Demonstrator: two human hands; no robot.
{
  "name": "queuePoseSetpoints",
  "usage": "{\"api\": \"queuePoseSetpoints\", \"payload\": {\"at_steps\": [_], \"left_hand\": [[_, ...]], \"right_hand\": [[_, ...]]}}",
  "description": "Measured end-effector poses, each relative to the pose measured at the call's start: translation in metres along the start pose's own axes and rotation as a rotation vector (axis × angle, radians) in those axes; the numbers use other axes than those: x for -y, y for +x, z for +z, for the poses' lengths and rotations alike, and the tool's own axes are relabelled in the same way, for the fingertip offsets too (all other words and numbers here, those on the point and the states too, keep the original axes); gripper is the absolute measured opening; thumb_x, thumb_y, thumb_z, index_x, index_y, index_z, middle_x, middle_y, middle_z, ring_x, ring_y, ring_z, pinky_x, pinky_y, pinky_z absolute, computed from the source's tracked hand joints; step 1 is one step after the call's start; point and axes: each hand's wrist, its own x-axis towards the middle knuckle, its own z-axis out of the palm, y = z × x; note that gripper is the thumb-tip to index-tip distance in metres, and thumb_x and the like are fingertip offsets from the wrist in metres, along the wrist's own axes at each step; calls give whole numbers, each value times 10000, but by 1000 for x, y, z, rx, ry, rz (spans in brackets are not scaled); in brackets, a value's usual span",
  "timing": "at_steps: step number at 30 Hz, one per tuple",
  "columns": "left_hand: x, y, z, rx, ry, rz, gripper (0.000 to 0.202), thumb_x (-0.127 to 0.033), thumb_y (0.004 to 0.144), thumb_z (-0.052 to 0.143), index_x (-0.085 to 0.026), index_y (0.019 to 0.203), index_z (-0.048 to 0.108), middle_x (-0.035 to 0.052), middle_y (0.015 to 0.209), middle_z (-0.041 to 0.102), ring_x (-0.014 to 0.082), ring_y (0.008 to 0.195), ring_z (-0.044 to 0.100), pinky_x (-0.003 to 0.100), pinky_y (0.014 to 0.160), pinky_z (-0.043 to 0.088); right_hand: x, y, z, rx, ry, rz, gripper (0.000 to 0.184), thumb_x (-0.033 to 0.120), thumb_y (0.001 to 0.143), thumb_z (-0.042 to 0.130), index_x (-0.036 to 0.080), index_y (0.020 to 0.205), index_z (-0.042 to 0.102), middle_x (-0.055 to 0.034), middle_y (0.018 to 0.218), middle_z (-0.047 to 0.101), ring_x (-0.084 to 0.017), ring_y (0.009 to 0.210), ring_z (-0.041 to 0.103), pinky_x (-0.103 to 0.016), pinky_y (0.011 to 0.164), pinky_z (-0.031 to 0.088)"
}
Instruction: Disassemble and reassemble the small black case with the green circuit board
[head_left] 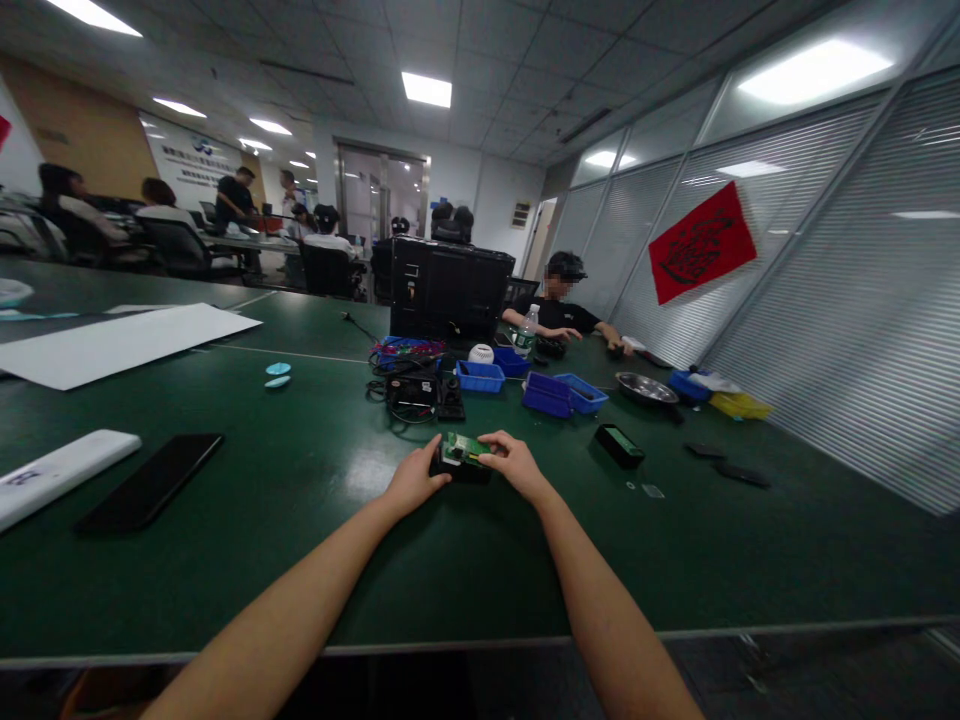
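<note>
A green circuit board [466, 447] sits at a slight tilt over a black plastic case [466, 474] at the middle of the green table. My left hand [414, 478] grips the case at its left side, thumb toward me. On the right, my right hand [514, 463] pinches the right end of the circuit board between thumb and fingers. Whether the board is fully inside the case I cannot tell. Farther right lies a second black case [619, 446] with a green board showing in its top.
Beyond my hands stand a black electronic unit with cables [411, 392], blue trays [480, 377], a bottle [527, 330] and a black monitor [450, 290]. A metal bowl [646, 388] is at right. A white bar [67, 470] and a black slab [154, 482] lie left. Another person [559, 300] sits opposite.
</note>
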Motion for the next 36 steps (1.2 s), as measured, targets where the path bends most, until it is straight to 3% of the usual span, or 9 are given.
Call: {"api": "queuePoseSetpoints", "payload": {"at_steps": [12,21,30,36], "left_hand": [[-1,-1,1,-12,23,-3,789,-301,666,629,-195,1349,250,90,1075,572,207,978,536,291,838,387],[-2,-1,-1,-56,-56,-15,735,-253,678,606,-186,1330,275,76,1120,566,202,1028,518,312,894,379],[-2,1,0,-71,-141,-29,647,-238,711,562,-187,1304,307,67,1116,572,169,965,550,312,883,408],[1,1,1,-88,-141,5,638,-240,712,558,-167,1298,317,72,1097,578,162,948,554,308,877,416]], "right_hand": [[4,0,2,45,-200,-83,293,291,666,657,208,946,634,-40,962,570,-166,841,497,-267,663,404],[-5,-3,12,124,-331,-106,501,317,624,698,248,1101,563,-39,1040,556,-197,993,476,-340,873,355],[-12,-1,5,-101,-452,74,401,404,723,590,197,1066,587,-70,983,559,-196,916,520,-309,818,380],[-11,-1,3,-140,-517,101,333,425,745,552,204,982,627,-62,956,544,-179,864,530,-277,763,385]]}}
